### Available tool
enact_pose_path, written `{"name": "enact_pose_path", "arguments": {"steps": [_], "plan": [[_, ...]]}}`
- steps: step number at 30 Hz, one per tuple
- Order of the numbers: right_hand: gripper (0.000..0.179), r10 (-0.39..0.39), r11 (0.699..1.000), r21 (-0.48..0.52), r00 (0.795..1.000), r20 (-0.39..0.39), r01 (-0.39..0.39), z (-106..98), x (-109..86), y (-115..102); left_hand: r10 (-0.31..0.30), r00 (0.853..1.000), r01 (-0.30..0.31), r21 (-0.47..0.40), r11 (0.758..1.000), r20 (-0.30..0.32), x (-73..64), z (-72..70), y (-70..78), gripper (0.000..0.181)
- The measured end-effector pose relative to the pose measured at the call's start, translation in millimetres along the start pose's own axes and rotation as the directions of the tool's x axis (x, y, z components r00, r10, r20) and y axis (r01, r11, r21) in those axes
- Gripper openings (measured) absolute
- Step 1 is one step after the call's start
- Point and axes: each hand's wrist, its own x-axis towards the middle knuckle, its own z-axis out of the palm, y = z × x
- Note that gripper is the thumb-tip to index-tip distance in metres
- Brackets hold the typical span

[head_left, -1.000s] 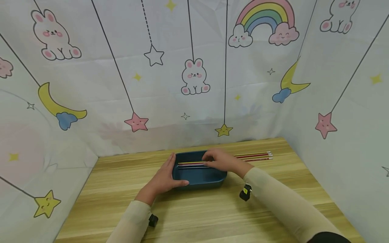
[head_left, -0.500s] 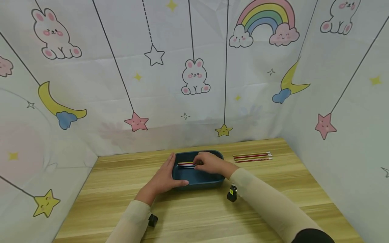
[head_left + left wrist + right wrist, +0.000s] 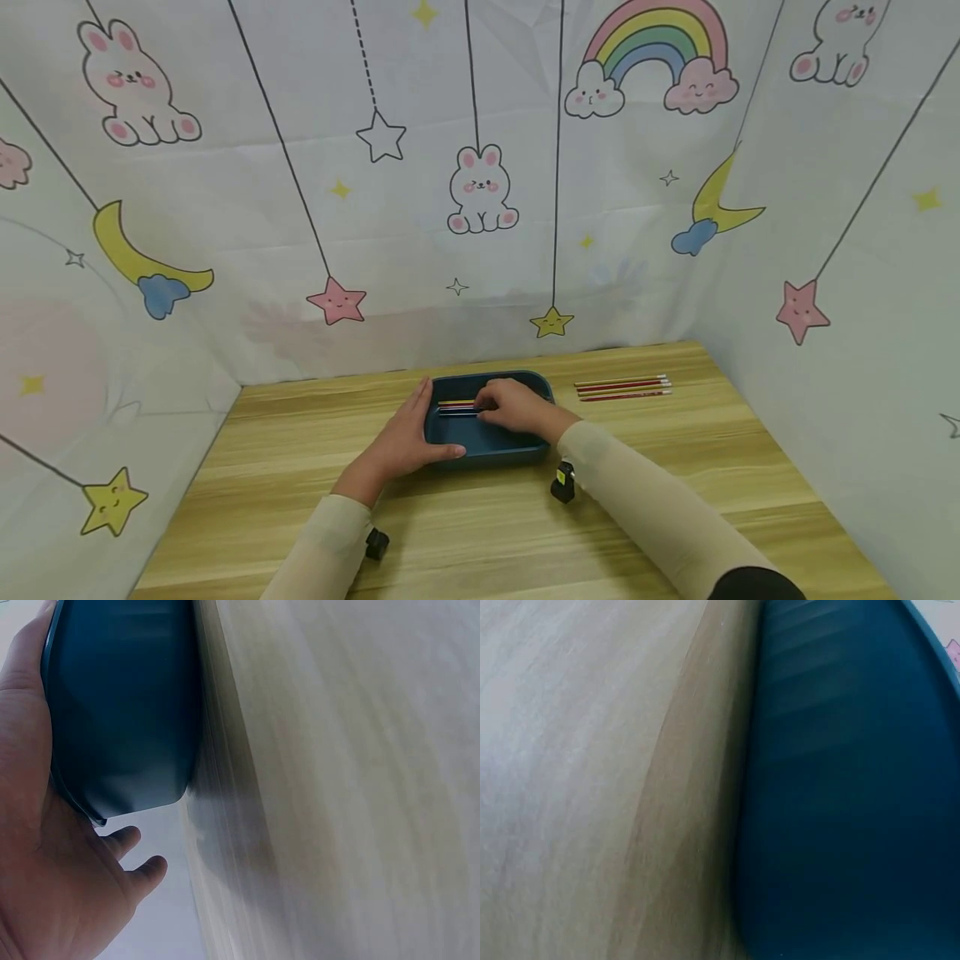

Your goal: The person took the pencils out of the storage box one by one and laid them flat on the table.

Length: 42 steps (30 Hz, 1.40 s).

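Note:
A dark blue rectangular tray [image 3: 480, 450] stands on the wooden table. My left hand [image 3: 397, 450] is spread over its left end, with straight fingers along the end rim and the thumb on the front rim. The left wrist view shows this hand [image 3: 52, 847] against the tray's rim [image 3: 64, 787], two fingertips sticking out past the end. Inside the tray lie several pencils [image 3: 457, 407], yellow, red and dark. My right hand [image 3: 517, 407] reaches in from the right and pinches them with curled fingers, hiding their right ends. In the right wrist view only the tray's side wall [image 3: 840, 810] and table show.
Several red and yellow pencils [image 3: 622, 387] with white ends lie side by side on the table [image 3: 487, 533], right of the tray. A white cloth wall [image 3: 420, 242] printed with rabbits and stars rises behind the table and along both sides.
My right hand has moved left along the pencils inside the tray, uncovering the pencils on the table. The left hand, the tray and the pencils' left ends stay in place.

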Motion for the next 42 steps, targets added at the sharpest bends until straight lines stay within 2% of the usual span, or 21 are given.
{"name": "enact_pose_path", "arguments": {"steps": [10,25,33,42], "plan": [[0.020,-0.040,0.999,-0.033,0.999,0.002,0.040,7.0,2.1,0.8,-0.002,1.000,0.002,-0.003,1.000,-0.001,-1.4,-1.4,3.0,0.136],[0.022,-0.097,0.995,0.032,0.995,0.005,0.097,4.2,2.0,2.9,0.005,1.000,-0.005,-0.011,1.000,0.002,0.2,-0.2,0.7,0.137],[0.021,-0.127,0.992,-0.007,0.992,0.003,0.127,5.3,2.1,4.5,0.009,1.000,-0.009,-0.016,1.000,0.001,0.7,0.5,0.5,0.134],[0.019,-0.121,0.993,0.000,0.993,-0.014,0.121,5.2,1.5,3.9,0.004,1.000,-0.004,-0.009,1.000,0.001,0.7,0.2,0.1,0.135]]}}
